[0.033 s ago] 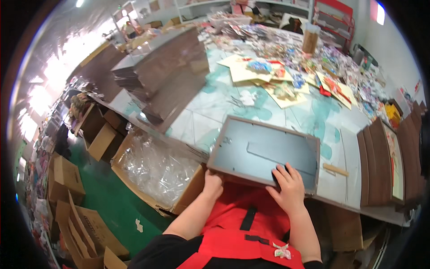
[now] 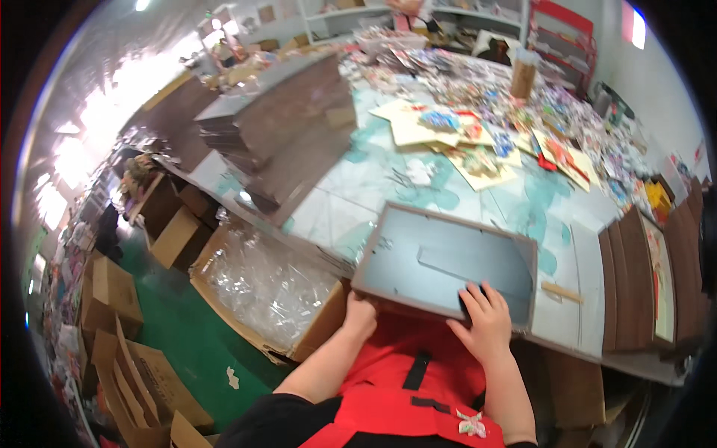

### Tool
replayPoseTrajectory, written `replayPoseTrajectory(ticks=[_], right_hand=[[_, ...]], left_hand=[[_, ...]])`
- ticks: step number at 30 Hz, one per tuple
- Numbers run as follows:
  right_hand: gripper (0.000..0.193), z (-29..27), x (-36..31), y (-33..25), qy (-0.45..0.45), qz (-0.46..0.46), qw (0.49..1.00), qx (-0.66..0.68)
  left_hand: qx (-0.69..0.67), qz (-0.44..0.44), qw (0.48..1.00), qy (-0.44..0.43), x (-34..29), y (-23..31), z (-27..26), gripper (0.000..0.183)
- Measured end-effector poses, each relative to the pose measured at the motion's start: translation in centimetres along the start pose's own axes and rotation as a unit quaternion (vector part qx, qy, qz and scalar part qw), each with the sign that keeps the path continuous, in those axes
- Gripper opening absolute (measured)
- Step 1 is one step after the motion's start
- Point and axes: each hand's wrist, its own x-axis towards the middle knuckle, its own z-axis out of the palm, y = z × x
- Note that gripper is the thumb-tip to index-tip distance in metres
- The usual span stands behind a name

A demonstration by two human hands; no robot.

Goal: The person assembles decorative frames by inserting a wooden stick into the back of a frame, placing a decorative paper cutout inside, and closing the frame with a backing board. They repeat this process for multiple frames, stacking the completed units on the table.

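Note:
A brown picture frame [image 2: 448, 261] lies back side up at the near edge of the table, over my apron. Its grey backing panel carries the outline of a stand flap, and small dark tabs show along the inner rim. My left hand [image 2: 361, 316] is closed round the frame's near left corner. On the near right part of the backing rests my right hand [image 2: 487, 319], its fingers stretched out and its thumb apart. Something dark shows between that thumb and forefinger; I cannot make out what it is.
Stacked brown frames [image 2: 287, 127] rise at the left, and more frames [image 2: 631, 284] stand at the right. Cream sheets with colourful decorations [image 2: 448, 134] lie beyond. A wooden stick [image 2: 562, 291] is right of the frame. Below left sits a carton of clear plastic bags [image 2: 269, 291].
The whole view has shifted a little, so everything on the table appears slightly lower and further right. Both hands keep their places on the picture frame.

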Motion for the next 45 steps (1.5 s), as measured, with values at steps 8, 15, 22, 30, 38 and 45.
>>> replayPoseTrajectory(ticks=[8,15,22,30,38,45], right_hand=[[0.077,-4.1,0.2,-1.0,0.082,0.087,0.992,0.034],[0.085,-7.3,-0.4,2.1,0.202,0.229,0.907,0.29],[0.071,-7.8,-2.6,5.9,0.274,0.244,0.912,0.185],[0.059,-8.1,-3.3,8.8,0.359,0.298,0.832,0.302],[0.065,-12.0,-3.3,10.5,0.441,0.253,0.673,0.537],[0.064,-12.1,-1.5,6.2,0.447,0.294,0.715,0.451]], left_hand=[[0.159,0.309,0.901,-0.258,-2.8,5.6,5.9,0.032],[0.163,0.456,0.765,-0.424,-4.3,8.3,20.0,0.037],[0.503,0.496,0.513,-0.487,-1.6,-5.6,23.6,0.016],[0.502,0.487,0.477,-0.531,-0.2,-7.2,17.0,0.011],[0.59,0.536,0.528,-0.292,3.5,4.6,0.8,0.009],[0.806,0.073,0.582,0.074,8.2,12.4,-20.8,0.023]])
